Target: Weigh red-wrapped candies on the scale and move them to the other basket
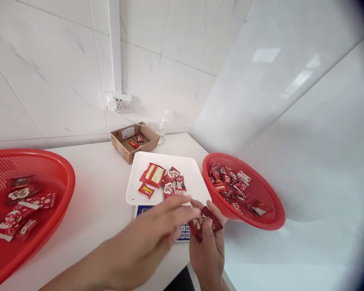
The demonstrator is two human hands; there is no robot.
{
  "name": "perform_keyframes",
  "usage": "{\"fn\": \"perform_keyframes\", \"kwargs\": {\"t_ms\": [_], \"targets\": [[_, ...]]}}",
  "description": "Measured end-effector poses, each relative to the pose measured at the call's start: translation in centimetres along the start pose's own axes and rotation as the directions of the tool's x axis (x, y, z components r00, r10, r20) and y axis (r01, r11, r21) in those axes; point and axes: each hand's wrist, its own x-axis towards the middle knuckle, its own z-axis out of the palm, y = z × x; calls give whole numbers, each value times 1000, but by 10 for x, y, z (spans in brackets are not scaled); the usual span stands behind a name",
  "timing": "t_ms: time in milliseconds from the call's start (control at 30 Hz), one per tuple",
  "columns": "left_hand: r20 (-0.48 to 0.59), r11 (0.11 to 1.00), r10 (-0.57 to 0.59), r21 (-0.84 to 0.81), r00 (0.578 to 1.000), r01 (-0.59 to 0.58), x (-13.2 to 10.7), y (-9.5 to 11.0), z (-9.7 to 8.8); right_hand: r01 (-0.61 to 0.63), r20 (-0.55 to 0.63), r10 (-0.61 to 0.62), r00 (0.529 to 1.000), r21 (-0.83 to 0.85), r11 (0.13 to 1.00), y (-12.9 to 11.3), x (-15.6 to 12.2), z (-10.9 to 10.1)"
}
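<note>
Near the white rectangular plastic tray (195, 173), the right hand (206, 252) gripped flat dark-red wrapped packets (197, 225); the left hand (145, 238), fingers extended, apparently reached in, the next move calling for pinching.

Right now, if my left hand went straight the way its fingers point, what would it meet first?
Likely the dark red candy packets in your right hand; your left hand overlaps their edge in view, though whether it touches them is unclear.

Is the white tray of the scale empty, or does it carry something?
Not empty: several red packets lie on the white tray. The left hand hides part of its near edge.
</note>
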Motion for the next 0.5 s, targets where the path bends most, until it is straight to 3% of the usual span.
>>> {"fn": "perform_keyframes", "kwargs": {"t_ms": [67,100,200,300,400,500], "targets": [[136,963,110,232,985,-140,3,-4,17,-110,112,100,989,92,990,-11,-7,14],[141,926,149,327,979,-188,5,-7,26,-147,161,125,979,134,980,-14,-11,19],[36,794,297,546,954,-267,6,-20,50,-177,211,130,969,223,959,-13,-20,28],[-41,662,420,697,907,-275,5,-31,64,-148,100,126,987,245,958,-1,-27,28],[-46,555,425,802,904,-220,6,-34,68,-222,88,207,974,230,947,12,-32,14],[-15,510,388,836,922,-202,8,-34,68,-232,153,220,963,63,971,19,-36,-9]]}}
